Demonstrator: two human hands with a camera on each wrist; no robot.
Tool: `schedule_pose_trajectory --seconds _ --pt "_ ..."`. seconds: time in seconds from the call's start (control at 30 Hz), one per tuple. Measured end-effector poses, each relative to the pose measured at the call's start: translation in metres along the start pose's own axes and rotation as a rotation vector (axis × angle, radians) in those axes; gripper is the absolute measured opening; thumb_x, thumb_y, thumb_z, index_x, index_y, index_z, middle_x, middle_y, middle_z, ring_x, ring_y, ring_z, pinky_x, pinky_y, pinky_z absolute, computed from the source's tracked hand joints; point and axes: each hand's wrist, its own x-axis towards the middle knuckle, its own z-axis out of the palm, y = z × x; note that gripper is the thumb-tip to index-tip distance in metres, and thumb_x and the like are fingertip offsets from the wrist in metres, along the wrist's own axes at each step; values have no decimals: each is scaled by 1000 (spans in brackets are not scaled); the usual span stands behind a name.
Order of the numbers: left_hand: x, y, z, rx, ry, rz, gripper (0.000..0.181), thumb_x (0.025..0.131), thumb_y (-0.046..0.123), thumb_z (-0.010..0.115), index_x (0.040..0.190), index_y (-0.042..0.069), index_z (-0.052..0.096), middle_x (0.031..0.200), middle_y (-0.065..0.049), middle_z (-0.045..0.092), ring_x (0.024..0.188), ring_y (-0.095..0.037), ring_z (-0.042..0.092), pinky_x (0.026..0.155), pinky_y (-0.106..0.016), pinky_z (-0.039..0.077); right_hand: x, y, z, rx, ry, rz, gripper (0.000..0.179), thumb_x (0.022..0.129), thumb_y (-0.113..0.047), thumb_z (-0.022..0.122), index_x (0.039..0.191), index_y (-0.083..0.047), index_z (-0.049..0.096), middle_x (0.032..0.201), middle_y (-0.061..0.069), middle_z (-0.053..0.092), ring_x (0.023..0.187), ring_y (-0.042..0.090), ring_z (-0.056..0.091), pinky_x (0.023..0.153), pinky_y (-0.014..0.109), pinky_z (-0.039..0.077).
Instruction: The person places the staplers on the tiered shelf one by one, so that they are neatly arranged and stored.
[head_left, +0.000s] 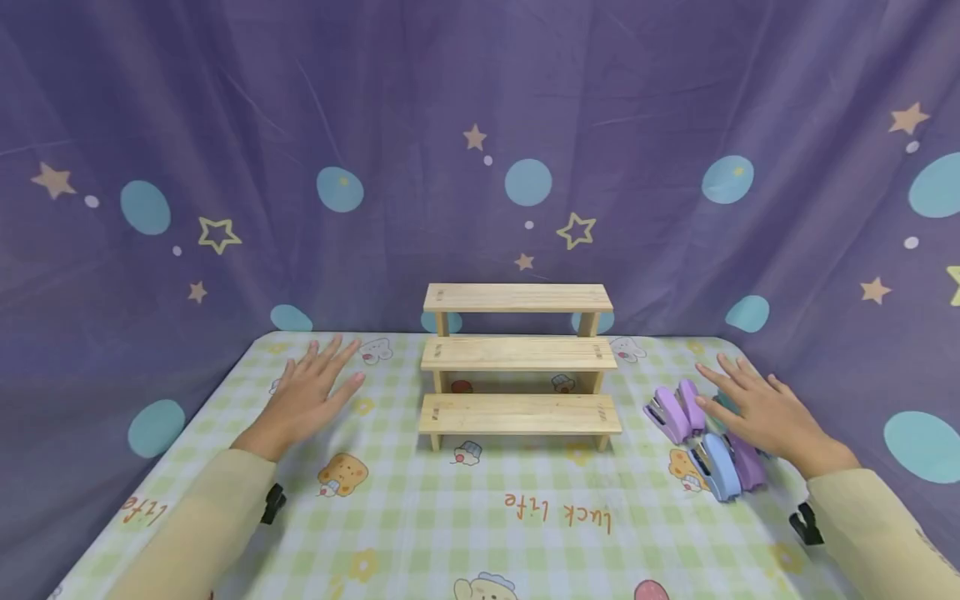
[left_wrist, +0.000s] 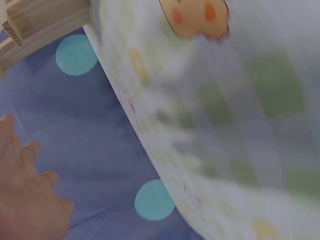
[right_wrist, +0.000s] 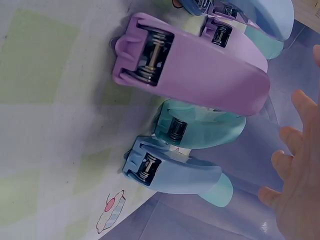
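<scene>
My left hand (head_left: 306,398) hovers over the left side of the table, fingers spread and holding nothing. On the right, my right hand (head_left: 768,412) is held above a cluster of staplers, its fingers extended and nothing in them. The cluster has light purple staplers (head_left: 670,413), a blue stapler (head_left: 715,467) and a darker purple stapler (head_left: 747,463). In the right wrist view a purple stapler (right_wrist: 200,70) lies closest, with a teal stapler (right_wrist: 205,125) and another blue stapler (right_wrist: 180,170) beyond it. My right hand partly hides the cluster in the head view.
A three-step wooden shelf (head_left: 519,414) stands at the table's middle back. The table (head_left: 420,542) wears a green-and-white checked cloth with cartoon prints. Behind and beside it hangs a purple curtain (head_left: 420,108) with stars and blue dots.
</scene>
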Motion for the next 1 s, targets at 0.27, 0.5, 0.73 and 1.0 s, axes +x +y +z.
schedule_pose_trajectory --seconds 0.27,0.5,0.73,1.0 --pt "14 12 15 -221 -53 -49 66 107 56 26 163 28 7 167 -13 5 150 -43 -4 113 -71 -7 -1 -5 -1 35 18 -1 68 103 -52 49 159 -19 31 161 24 23 146 50 17 106 77 17" --pt "27 26 31 -411 -112 -104 68 104 65 20 162 35 2 167 -9 1 150 -41 -8 112 -74 -4 -1 -11 0 41 29 -8 67 102 -52 50 158 -18 35 160 24 26 143 51 22 105 77 20" --pt "39 41 43 -628 -121 -80 65 104 64 19 161 37 2 167 -5 2 151 -37 -2 112 -75 1 -2 -13 2 57 51 -22 64 103 -50 51 156 -17 39 159 23 29 143 50 25 100 77 26" --pt "53 55 58 -773 -84 -84 59 111 43 14 163 18 2 163 -23 16 148 -43 17 119 -62 13 -2 -12 3 202 22 0 65 104 -48 50 157 -13 35 160 26 23 144 51 19 102 80 16"
